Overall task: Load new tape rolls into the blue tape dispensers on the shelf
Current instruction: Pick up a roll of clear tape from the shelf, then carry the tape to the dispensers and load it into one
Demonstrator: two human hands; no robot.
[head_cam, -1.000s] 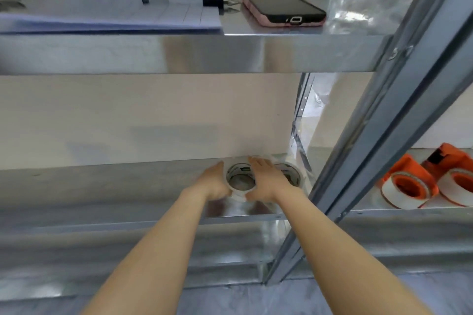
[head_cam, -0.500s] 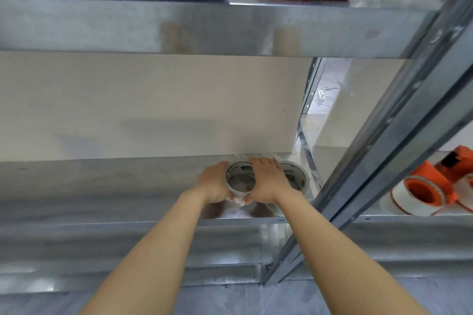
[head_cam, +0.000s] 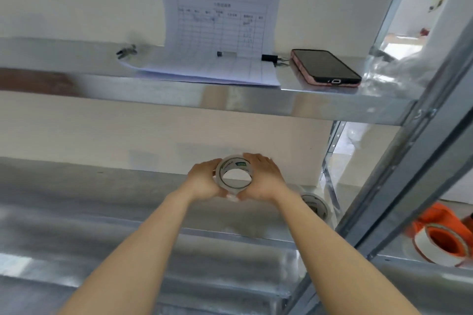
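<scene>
A clear tape roll [head_cam: 233, 161] with a white core and a green label is held up above the middle metal shelf [head_cam: 89, 194]. My left hand [head_cam: 203, 181] grips its left side and my right hand [head_cam: 263, 179] grips its right side, thumbs meeting under it. I look through its hollow core at the wall. A second clear tape roll [head_cam: 316, 206] stands on the shelf just right of my right wrist, partly hidden by it. No blue dispenser is in view.
An upper shelf [head_cam: 307, 105] carries printed sheets [head_cam: 217, 41], black binder clips [head_cam: 268, 57], keys [head_cam: 126, 51] and a phone in a pink case [head_cam: 326, 66]. A slanted steel upright [head_cam: 409, 186] crosses the right side. Beyond it stands an orange dispenser with a white tape roll [head_cam: 442, 240].
Both hands have lifted the tape roll off the shelf, leaving the second roll standing. The camera has tilted up, showing more of the upper shelf and the sheets.
</scene>
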